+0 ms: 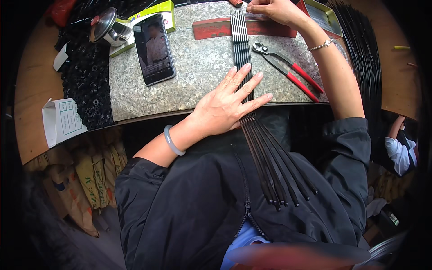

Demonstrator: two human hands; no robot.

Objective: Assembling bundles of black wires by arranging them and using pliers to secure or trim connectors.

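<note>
Several thin black rods [241, 45], which look like umbrella ribs, lie side by side across a worn red metal bar [211, 29]. Their near ends fan out past the table edge over my lap and finish in dark rounded tips. My left hand [225, 101] rests flat on the row with its fingers spread. At the far ends of the rods, my right hand [274, 10] has its thumb and fingers pinched together. Whatever is between those fingertips is too small to make out. Pliers with red handles [288, 72] lie just right of the rods, touched by neither hand.
On the stone slab [189, 85] a phone [154, 49] lies left of the rods, by a green box [168, 13] and a lidded steel pot [108, 29]. Small black parts [90, 85] heap up beside a white carton [65, 119]. Black rods [366, 58] lie right; a co-worker's sleeve [398, 155] shows beyond.
</note>
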